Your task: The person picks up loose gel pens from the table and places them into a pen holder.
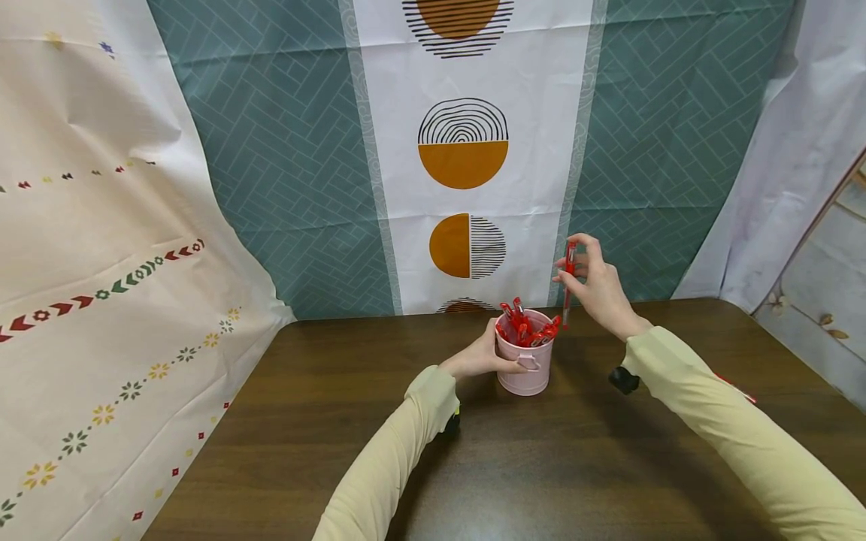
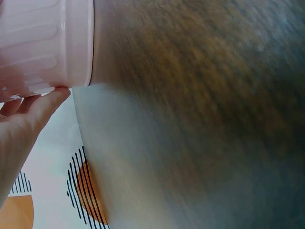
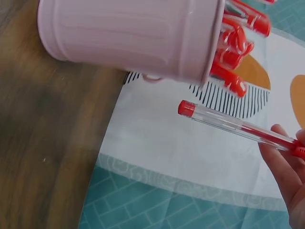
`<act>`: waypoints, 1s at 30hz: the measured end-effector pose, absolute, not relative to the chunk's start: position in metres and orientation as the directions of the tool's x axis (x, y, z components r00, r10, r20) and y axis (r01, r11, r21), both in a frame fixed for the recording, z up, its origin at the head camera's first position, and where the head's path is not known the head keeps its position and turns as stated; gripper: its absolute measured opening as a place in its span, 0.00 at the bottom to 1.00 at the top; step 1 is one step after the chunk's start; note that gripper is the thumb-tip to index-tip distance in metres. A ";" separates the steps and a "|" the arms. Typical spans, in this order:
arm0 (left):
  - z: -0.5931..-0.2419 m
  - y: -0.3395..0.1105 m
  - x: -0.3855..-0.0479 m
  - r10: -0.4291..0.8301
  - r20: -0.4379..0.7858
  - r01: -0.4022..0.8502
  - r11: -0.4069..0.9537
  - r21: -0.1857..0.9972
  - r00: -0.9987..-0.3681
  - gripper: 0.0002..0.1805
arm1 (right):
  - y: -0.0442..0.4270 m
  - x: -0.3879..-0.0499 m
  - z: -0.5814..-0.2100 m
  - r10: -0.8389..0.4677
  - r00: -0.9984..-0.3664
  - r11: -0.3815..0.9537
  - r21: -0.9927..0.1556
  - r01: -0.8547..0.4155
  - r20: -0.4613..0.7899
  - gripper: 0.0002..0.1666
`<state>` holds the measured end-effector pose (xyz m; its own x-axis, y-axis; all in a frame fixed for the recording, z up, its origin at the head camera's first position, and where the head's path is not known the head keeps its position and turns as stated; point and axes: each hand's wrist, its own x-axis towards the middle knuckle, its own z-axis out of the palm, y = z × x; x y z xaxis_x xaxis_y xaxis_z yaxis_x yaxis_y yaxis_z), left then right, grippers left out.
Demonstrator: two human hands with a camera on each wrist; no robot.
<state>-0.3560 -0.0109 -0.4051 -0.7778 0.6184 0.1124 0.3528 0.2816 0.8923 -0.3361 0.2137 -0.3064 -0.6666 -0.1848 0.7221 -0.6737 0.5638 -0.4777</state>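
A small pink bucket (image 1: 524, 378) stands upright on the table, with several red pens (image 1: 519, 323) leaning inside it, caps up. My left hand (image 1: 479, 356) holds the bucket from its left side, thumb across the front near a small handle. Just right of the rim and raised above the table, my right hand (image 1: 602, 294) pinches one clear-barrelled red pen (image 3: 224, 121) by its upper part. That pen hangs nearly vertical in the head view, its red lower end beside the bucket and apart from it in the right wrist view.
On the brown wooden table (image 1: 325, 443), another red pen (image 1: 743, 391) lies at the right, partly hidden by the right sleeve. A patterned cloth (image 1: 291, 188) hangs along the table's back edge. Light printed cloth (image 1: 101, 248) hangs at the left.
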 end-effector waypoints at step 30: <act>-0.405 -0.013 -0.358 0.641 0.121 0.362 0.259 0.895 -0.758 0.46 | 0.186 -0.339 -0.312 -0.162 -0.579 0.508 -0.435 -0.743 0.799 0.33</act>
<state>-0.3578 -0.0126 -0.4052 -0.7582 0.6408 0.1206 0.3617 0.2595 0.8955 -0.3388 0.1858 -0.3121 -0.5793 -0.1622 0.7988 -0.7428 0.5085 -0.4355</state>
